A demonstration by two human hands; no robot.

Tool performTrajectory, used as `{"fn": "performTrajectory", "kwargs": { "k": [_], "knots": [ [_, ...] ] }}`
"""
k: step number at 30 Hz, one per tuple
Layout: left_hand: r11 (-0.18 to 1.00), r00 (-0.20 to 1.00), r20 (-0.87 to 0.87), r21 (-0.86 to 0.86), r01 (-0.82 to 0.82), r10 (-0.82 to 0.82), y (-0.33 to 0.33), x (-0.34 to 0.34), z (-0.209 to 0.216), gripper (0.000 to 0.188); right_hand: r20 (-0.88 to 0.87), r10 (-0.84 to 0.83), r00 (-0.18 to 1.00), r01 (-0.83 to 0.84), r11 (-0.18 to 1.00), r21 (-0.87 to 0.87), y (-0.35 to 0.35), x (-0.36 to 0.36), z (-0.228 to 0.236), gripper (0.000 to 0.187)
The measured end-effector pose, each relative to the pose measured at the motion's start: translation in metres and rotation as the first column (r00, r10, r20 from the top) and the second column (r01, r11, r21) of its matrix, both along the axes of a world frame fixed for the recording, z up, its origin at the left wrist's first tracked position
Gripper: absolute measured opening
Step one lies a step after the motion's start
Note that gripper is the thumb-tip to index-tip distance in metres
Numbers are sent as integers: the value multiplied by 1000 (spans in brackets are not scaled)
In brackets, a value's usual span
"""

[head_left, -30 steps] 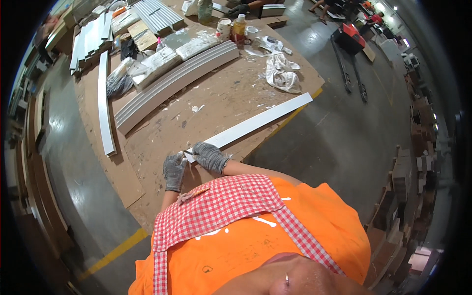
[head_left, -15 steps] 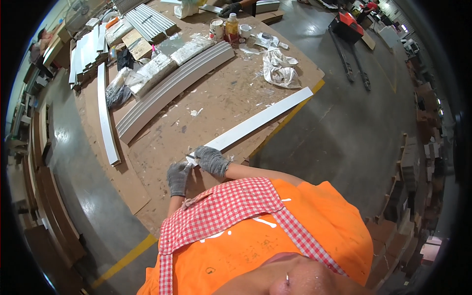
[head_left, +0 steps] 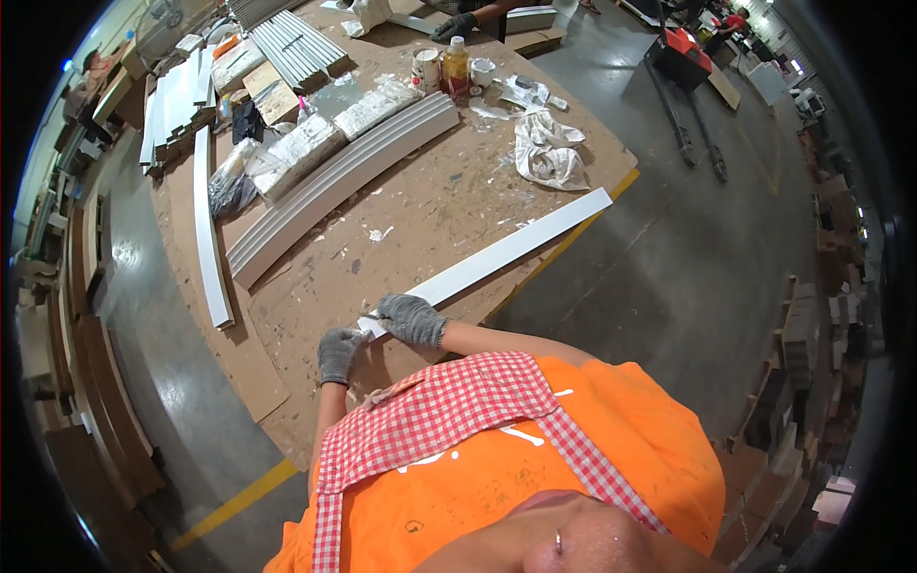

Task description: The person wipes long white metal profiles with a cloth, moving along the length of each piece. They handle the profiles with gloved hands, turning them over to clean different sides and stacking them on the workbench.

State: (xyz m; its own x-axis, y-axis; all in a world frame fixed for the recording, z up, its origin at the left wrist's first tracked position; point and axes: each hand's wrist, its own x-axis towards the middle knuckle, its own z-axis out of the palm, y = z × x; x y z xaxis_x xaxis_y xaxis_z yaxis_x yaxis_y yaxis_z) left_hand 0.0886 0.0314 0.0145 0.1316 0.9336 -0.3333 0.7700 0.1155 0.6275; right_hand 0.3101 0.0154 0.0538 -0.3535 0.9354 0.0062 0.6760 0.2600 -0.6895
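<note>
A long white strip [head_left: 516, 243] lies slantwise along the right side of the worktable, its near end close to my body. My right hand [head_left: 411, 320], in a grey knit glove, is bent over the strip near that end with its fingers closed. Whatever it may pinch is too small to make out. My left hand [head_left: 339, 355], gloved alike, has its curled fingertips at the very end of the strip. The two hands are close together, and the fingers partly cover the strip's end.
A brown worktable [head_left: 382, 258] carries a grooved grey moulding [head_left: 344, 186], wrapped white packs [head_left: 298, 158] and another white strip [head_left: 208, 229]. Farther back stand a bottle of amber liquid [head_left: 457, 67], a can [head_left: 426, 71] and a crumpled white cloth [head_left: 549, 151]. Another person's gloved hand [head_left: 455, 27] is at the far edge.
The view has shifted slightly, so the table sits a little lower. My left hand has edged slightly left; both hands remain at the strip's near end.
</note>
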Motion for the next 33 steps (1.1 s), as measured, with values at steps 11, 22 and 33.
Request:
{"fn": "performTrajectory", "kwargs": {
  "k": [11,22,33],
  "knots": [
    [994,999,-30,-109,14,-17,6,8,13,38,388,-605,695,360,761,541,-24,246,-59,13],
    [976,942,-313,-211,56,-122,25,28,27,63,207,-328,922,329,944,29,-16,150,-40,14],
    [987,968,-231,-151,62,-96,24,21,4,51,193,-953,235,871,294,393,-37,485,-50,14]
  ]
}}
